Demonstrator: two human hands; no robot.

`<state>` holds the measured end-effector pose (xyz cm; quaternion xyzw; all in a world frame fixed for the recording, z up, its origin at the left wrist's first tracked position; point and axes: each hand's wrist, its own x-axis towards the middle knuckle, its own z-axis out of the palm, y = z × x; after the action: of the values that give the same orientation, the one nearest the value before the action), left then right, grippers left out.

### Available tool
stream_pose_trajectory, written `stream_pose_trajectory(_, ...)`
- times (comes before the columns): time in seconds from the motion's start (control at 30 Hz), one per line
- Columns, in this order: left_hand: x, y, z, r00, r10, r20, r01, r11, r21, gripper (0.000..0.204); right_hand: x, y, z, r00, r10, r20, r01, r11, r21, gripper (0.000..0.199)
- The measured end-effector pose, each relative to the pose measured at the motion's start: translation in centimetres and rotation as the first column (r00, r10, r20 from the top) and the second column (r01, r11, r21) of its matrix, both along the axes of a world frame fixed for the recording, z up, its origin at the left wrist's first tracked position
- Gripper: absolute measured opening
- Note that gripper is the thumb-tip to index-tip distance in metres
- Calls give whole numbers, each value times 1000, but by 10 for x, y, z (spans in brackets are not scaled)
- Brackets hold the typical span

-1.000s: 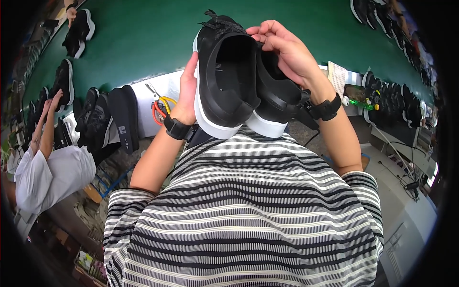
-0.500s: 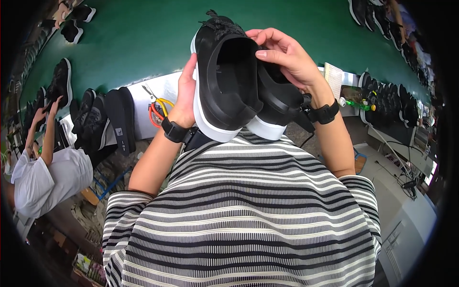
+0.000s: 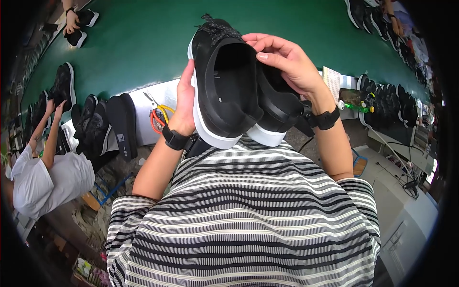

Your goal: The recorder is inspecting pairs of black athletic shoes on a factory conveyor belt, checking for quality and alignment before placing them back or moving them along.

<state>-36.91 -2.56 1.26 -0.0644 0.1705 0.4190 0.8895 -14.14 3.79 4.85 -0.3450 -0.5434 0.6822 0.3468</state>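
**A:** From the head camera, where do you have the pair right now?

**B:** You're holding both shoes up close to your chest, above the near edge of the green table [image 3: 143,43]. Your left hand [image 3: 184,103] is wrapped around the outer side of the left shoe [image 3: 224,81], fingers behind it, opening turned up toward you. Your right hand [image 3: 287,62] is clasped over the right shoe [image 3: 277,110], fingertips hooked at the collar between the two.

**A:** How do I handle this well?

**B:** I'd judge you're comparing the pair, so keep the white soles level and touching side by side, and tilt the openings toward the light rather than toward your striped shirt [image 3: 248,215]. Keep your right fingertips off the lining so they hide nothing.

**A:** Anything near me to mind?

**B:** The scissors [image 3: 158,112] lie on the white sheet just left of your left wrist, with more black shoes [image 3: 103,126] farther left. A seated person [image 3: 48,174] works at the far left.
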Motion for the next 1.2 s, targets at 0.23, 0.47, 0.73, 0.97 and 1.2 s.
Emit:
stream_pose_trajectory(0.23,3,-1,16,986,29,-167,-34,999,-27,62,4,3,1,999,4,-53,-6,999,-43,20)
stream_pose_trajectory(0.47,6,-1,29,979,60,-195,-66,997,-26,61,8,3,-3,983,-6,-182,-17,992,-121,22)
stream_pose_trajectory(0.73,6,-2,39,973,68,-219,-75,997,-21,61,10,2,-2,986,-8,-169,-11,994,-113,16)
stream_pose_trajectory(0.97,6,1,33,996,30,-78,-32,999,-30,64,5,2,24,1000,-16,0,16,1000,-15,17)
stream_pose_trajectory(1.2,24,8,30,968,9,252,-27,997,70,62,2,6,105,961,198,195,-230,960,161,39)
